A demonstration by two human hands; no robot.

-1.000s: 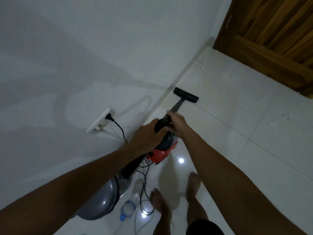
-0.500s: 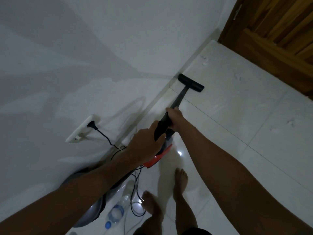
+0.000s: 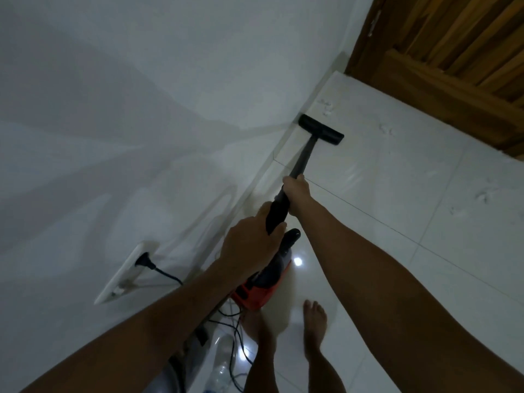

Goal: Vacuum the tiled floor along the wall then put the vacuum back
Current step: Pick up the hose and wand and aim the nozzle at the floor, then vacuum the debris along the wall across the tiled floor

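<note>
1. Both of your hands gripped the vacuum [image 3: 266, 282]: your left hand [image 3: 249, 245] was wrapped round the black handle at the top of the red-and-black body, and your right hand [image 3: 295, 191] was curled round the black wand [image 3: 303, 157] further down, toward the floor.
2. You stood barefoot on the white tiled floor [image 3: 397, 194], with the white wall [image 3: 141, 109] on your left and a wooden door [image 3: 453, 52] ahead at the far corner.
3. The vacuum hung between your arms above the tiles, its wand sloping forward and down.
4. The black floor head [image 3: 321, 129] lay flat on the tiles, its left end against the foot of the wall, short of the door.
5. A black plug [image 3: 143, 260] sat in a white wall socket [image 3: 124, 275] behind your left arm, and its cord [image 3: 235, 341] trailed in loops near your feet beside a clear bottle [image 3: 221, 364].
6. To do this pass well, you likely needed to keep the head flat and tight to the wall, push slowly toward the door, and mind the cord underfoot.
</note>
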